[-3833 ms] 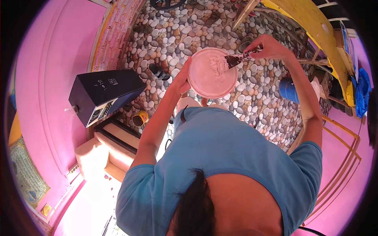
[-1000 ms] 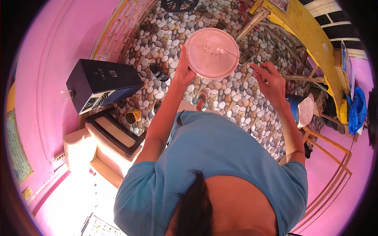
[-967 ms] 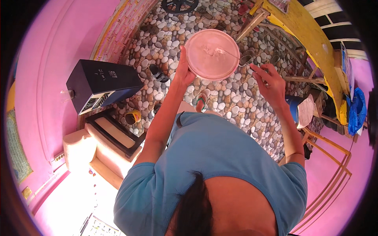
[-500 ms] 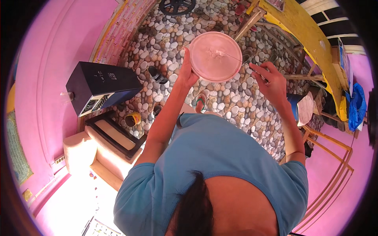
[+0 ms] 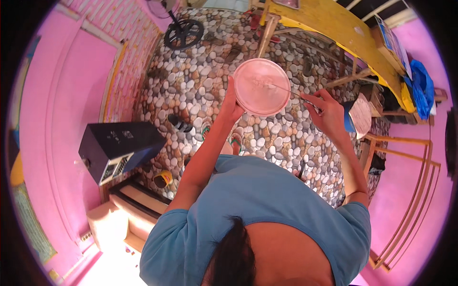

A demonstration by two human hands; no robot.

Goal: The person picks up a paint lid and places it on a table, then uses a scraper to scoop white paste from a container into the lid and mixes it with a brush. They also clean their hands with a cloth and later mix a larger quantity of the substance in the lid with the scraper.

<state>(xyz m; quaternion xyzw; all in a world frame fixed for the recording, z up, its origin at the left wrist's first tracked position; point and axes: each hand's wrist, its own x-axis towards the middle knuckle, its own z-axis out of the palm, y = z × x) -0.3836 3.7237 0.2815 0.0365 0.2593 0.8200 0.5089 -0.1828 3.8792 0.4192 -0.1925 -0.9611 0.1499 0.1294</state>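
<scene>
A round pale pink dish (image 5: 260, 104) with a raised rim is held out in front of me. My left hand (image 5: 232, 101) grips its left edge, thumb along the rim and fingers underneath. A small whitish clump (image 5: 260, 81) lies on the dish. Pinched between the fingers of my right hand (image 5: 328, 113) is a thin metal utensil (image 5: 288, 90), reaching left over the rim with its tip at the clump. Whether that tip is a spoon's or a fork's I cannot tell.
A yellow-covered table (image 5: 329, 33) stands ahead right, with a blue plastic bag (image 5: 422, 90) near its end. On the left are a dark box (image 5: 119, 145), an armchair (image 5: 107, 219), a black sandal (image 5: 180, 123) and a yellow cup (image 5: 163, 179). A round black base (image 5: 183, 34) stands farther off.
The view has shifted; floor and furniture appear lower and to the left at the far side. Both feet now show. The dish sits slightly lower, and the utensil's tip remains at the clump.
</scene>
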